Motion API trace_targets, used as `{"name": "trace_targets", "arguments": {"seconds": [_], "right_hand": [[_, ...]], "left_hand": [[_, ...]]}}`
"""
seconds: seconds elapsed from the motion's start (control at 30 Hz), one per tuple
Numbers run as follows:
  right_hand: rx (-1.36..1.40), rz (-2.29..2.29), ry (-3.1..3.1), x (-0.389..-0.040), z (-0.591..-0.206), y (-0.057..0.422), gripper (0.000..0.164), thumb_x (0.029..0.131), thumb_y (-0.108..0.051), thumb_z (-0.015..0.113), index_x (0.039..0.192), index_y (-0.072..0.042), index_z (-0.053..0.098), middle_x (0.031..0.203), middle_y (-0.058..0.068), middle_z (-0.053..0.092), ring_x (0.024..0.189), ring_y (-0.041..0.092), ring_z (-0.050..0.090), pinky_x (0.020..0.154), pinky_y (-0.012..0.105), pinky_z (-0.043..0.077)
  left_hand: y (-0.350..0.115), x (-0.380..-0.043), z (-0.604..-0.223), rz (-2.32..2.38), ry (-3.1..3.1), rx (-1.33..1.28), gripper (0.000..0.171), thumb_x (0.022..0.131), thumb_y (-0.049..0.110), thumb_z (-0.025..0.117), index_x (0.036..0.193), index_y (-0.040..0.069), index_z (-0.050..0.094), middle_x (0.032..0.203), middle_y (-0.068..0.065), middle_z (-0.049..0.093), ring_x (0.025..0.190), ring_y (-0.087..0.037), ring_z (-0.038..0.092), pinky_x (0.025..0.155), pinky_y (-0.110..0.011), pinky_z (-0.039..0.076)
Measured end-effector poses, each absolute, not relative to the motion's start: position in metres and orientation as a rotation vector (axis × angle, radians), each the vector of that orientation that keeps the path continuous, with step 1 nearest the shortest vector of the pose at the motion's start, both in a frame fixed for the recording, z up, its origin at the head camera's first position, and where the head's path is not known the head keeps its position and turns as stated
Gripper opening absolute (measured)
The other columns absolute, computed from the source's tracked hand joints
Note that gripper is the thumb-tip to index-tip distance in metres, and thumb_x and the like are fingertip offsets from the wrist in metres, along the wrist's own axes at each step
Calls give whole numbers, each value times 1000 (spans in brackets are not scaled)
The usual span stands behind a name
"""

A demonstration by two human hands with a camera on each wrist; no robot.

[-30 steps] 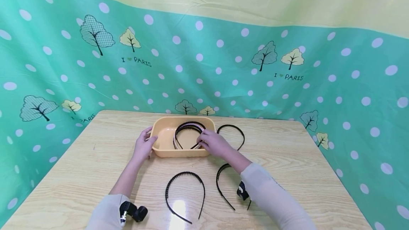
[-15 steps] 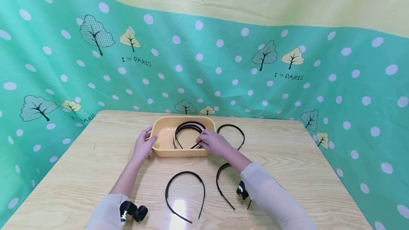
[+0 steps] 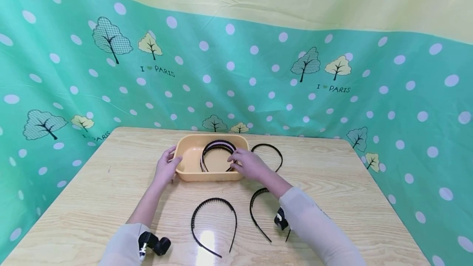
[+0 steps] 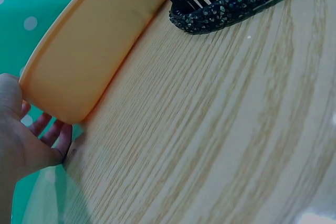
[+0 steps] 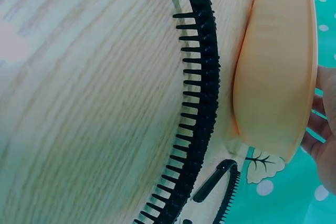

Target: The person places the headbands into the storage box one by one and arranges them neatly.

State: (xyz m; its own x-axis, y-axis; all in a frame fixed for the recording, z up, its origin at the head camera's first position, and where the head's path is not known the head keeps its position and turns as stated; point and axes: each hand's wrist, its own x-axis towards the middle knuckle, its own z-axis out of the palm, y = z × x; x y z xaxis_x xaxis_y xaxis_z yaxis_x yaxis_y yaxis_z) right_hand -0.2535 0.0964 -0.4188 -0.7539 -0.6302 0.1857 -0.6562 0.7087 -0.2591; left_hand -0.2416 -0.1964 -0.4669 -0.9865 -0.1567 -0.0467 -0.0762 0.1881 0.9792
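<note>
A shallow yellow-orange plastic box (image 3: pixel 189 177) stands toward the back of the table. My left hand (image 3: pixel 165 167) grips its left end, thumb over the rim and fingers along the outer wall in the left wrist view. Several headbands (image 3: pixel 219 143), black with a pinkish one among them, lie stacked inside the box on its right side. Over the box's right end reaches my right hand (image 3: pixel 251 165), its fingers parted just beside the stack and nothing held between them. The right wrist view shows that hand at the rim, partly hidden by the box wall (image 5: pixel 275 66).
On the wooden table (image 3: pixel 99 200), a black toothed headband (image 3: pixel 215 200) lies in front of the box. Another headband (image 3: pixel 252 208) is partly covered by my right forearm. A third headband (image 3: pixel 281 155) lies right of the box. A patterned cloth (image 3: pixel 258 65) hangs behind.
My right hand's fingers have parted and let go of a headband in the box, and the headband ends have settled lower. My left hand stays on the box.
</note>
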Motion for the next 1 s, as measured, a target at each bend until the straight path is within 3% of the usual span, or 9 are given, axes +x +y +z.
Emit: {"name": "trace_targets", "arguments": {"seconds": [0.43, 0.73, 1.0], "right_hand": [[939, 584, -2823, -257, -406, 105, 26, 91, -29, 60, 113, -16, 65, 116, 3, 62, 111, 22, 57, 99, 39, 46], [891, 713, -2730, -260, -397, 117, 25, 88, -22, 65, 109, -9, 66, 110, 7, 63, 103, 24, 59, 92, 39, 50], [793, 748, -2760, -266, -395, 131, 28, 90, -23, 62, 114, -9, 64, 118, 9, 60, 102, 28, 60, 87, 40, 51]], "left_hand": [[-195, -240, -466, -1939, -2372, 226, 54, 96, 14, 47, 146, 10, 28, 135, -25, 43, 119, -35, 48, 80, -26, 52], [-195, -241, -468, -1925, -2365, 217, 54, 96, 13, 47, 146, 9, 29, 134, -25, 44, 119, -35, 48, 75, -19, 51], [-195, -240, -467, -1925, -2382, 223, 54, 97, 15, 47, 147, 10, 27, 137, -25, 42, 122, -35, 47, 84, -28, 52]]}}
